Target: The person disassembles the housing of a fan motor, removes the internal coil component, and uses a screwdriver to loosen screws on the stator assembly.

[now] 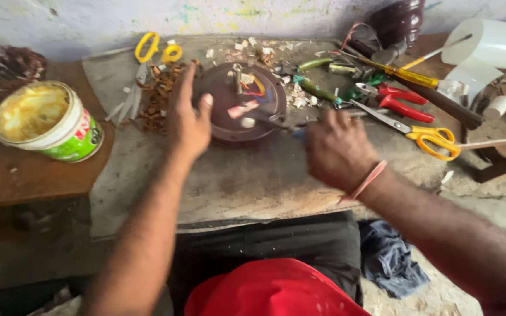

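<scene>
Our left hand [187, 120] steadies the round motor housing [241, 102], fingers spread; our right hand [336, 149], at 3 o'clock, clenches a tool [276, 122] that might slip into the wires [254, 89].

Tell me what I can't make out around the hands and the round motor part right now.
- Head view: the tool in the right hand is motion-blurred, its tip unclear.
- The left hand covers the left rim of the round dark motor part.
- The white roll is cut off by the right edge.
</scene>
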